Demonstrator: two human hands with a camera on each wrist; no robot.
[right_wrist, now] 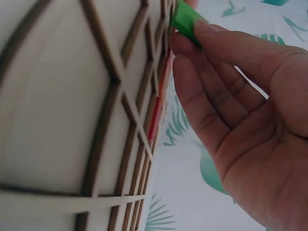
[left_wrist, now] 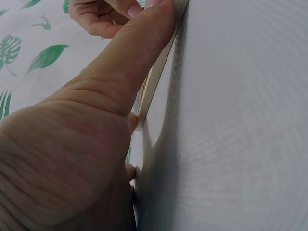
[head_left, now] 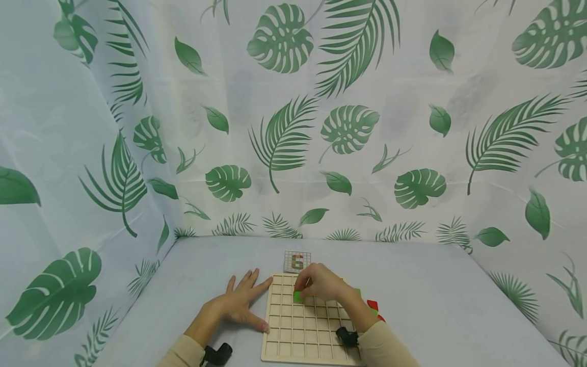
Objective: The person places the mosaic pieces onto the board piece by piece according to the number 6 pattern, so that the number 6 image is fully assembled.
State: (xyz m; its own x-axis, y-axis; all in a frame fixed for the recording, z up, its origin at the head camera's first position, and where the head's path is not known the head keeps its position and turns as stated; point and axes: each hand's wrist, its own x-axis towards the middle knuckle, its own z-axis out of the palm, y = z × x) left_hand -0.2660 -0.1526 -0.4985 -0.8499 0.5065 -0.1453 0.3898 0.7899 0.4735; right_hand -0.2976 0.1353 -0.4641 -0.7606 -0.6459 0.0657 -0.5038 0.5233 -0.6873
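A wooden grid board (head_left: 285, 336) lies on the table with square cells. My right hand (head_left: 323, 283) is over its upper part, pinching a green square tile (head_left: 297, 296) between thumb and fingers. In the right wrist view the green tile (right_wrist: 188, 21) is tilted against the grid, and red tiles (right_wrist: 154, 118) sit in cells beyond it. My left hand (head_left: 240, 300) is spread flat at the board's left side. Its thumb (left_wrist: 120, 62) and a fingertip touch the board's edge. The right hand and forearm hide part of the upper right cells.
Behind the board lies a small pattern card (head_left: 297, 262) with a coloured figure on a grid. Loose red tiles (head_left: 372, 305) and green ones lie right of the board, partly behind the right forearm. A leaf-print curtain (head_left: 284, 204) stands at the table's back.
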